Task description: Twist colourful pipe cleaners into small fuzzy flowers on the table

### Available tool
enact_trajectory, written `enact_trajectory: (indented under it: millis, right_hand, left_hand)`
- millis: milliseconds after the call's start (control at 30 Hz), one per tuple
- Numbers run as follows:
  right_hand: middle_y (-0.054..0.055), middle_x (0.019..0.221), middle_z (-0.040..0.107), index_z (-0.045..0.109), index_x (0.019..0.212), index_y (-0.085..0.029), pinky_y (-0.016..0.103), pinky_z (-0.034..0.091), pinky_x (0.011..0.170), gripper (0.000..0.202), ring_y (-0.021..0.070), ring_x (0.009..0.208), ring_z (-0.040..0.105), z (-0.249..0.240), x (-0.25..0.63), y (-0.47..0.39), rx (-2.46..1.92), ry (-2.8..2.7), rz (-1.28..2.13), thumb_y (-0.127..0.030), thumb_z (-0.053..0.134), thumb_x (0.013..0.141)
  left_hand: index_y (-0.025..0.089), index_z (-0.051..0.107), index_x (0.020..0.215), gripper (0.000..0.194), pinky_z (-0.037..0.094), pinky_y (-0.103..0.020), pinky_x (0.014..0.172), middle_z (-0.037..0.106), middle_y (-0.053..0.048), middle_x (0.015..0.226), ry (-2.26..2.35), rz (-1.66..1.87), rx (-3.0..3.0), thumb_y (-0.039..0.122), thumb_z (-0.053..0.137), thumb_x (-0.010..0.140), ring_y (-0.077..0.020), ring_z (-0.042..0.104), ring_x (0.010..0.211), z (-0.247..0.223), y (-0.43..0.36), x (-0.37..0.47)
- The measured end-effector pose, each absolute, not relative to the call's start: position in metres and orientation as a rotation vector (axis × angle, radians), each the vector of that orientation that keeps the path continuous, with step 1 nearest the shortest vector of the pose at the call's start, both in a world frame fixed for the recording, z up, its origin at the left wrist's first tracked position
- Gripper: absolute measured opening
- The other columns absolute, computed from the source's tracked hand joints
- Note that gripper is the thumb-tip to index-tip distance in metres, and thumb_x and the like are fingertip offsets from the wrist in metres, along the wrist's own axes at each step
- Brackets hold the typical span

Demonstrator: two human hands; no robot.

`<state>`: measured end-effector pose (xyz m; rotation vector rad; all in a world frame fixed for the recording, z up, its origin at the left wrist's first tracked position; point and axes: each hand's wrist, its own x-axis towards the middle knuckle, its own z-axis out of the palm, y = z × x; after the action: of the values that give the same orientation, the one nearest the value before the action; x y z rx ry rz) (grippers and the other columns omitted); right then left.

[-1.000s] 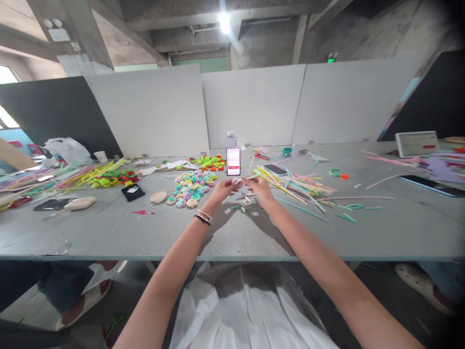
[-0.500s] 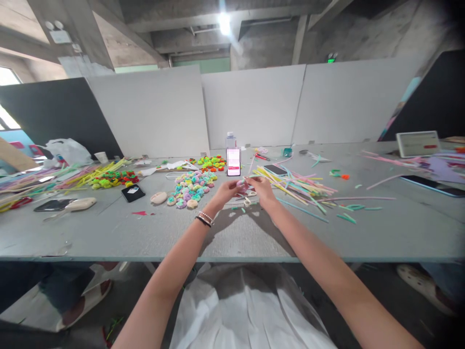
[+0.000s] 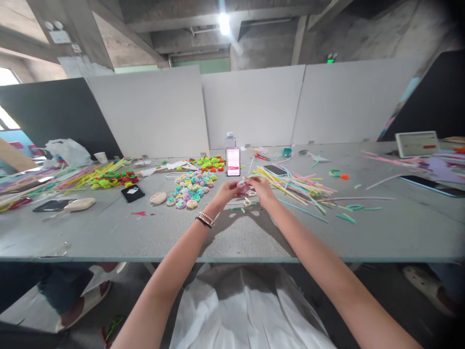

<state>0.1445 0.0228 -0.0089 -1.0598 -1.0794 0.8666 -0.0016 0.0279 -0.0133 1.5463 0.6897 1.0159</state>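
Note:
Pinched between both hands over the middle of the table is a pink pipe cleaner (image 3: 240, 184), partly curled up. My left hand (image 3: 227, 191) is closed on its curled part. From the right, my right hand (image 3: 262, 187) grips it with thumb and forefinger. Just below the fingers lie white-handled scissors (image 3: 248, 201), partly covered by the hands. To the left sits a pile of curled pastel pipe-cleaner pieces (image 3: 191, 186). Straight pastel pipe cleaners (image 3: 298, 186) are spread out to the right.
A lit phone (image 3: 233, 162) leans on a clear bottle (image 3: 230, 140) behind the hands. Another phone (image 3: 275, 170) lies by the straight pipe cleaners. A black square object (image 3: 132, 193) and red-green curled pieces (image 3: 114, 179) are at left. White panels (image 3: 254, 106) close off the table's back.
Both hands stay in nearly the same place, fingers shifting slightly around the pink pipe cleaner. Nothing else on the table has visibly moved.

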Motion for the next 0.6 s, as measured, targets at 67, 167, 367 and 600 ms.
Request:
enact_trajectory:
  millis: [67,167,367,600]
  right_hand:
    - [0.001,0.061,0.064,0.06,0.06,-0.02,0.029,0.043,0.061,0.027,0.0157,0.06,0.056,-0.0096,0.1451,0.0236,-1.099,-1.09,0.797,-0.044,0.072,0.058]
    - [0.004,0.065,0.066,0.06,0.062,-0.021,0.032,0.044,0.065,0.026,0.019,0.065,0.059,-0.0111,0.1462,0.0249,-1.136,-1.136,0.687,-0.045,0.07,0.062]
    - [0.004,0.067,0.064,0.058,0.061,-0.023,0.035,0.043,0.076,0.021,0.0222,0.072,0.058,-0.0114,0.147,0.0209,-1.157,-1.234,0.395,-0.041,0.067,0.066]
    - [0.003,0.068,0.064,0.06,0.064,-0.021,0.035,0.042,0.072,0.026,0.0211,0.071,0.059,-0.0103,0.1439,0.0202,-1.099,-1.221,0.468,-0.046,0.066,0.068]
  left_hand:
    - [0.011,0.067,0.101,0.049,0.05,-0.033,0.082,0.069,-0.011,0.1,0.663,1.03,1.533,0.048,0.072,0.07,-0.0173,0.066,0.083,-0.0128,0.0274,-0.0016]
    - [0.011,0.067,0.105,0.049,0.049,-0.036,0.089,0.069,-0.011,0.102,0.61,1.032,1.547,0.041,0.076,0.067,-0.0183,0.065,0.09,-0.0116,0.0257,-0.0021]
    - [0.013,0.061,0.118,0.06,0.048,-0.037,0.092,0.068,-0.01,0.105,0.565,1.109,1.473,0.029,0.08,0.063,-0.0175,0.064,0.093,-0.0126,0.026,-0.0027]
    - [0.013,0.058,0.118,0.059,0.049,-0.037,0.092,0.069,-0.01,0.103,0.593,1.18,1.421,0.025,0.079,0.064,-0.017,0.065,0.091,-0.0135,0.0298,-0.0045]
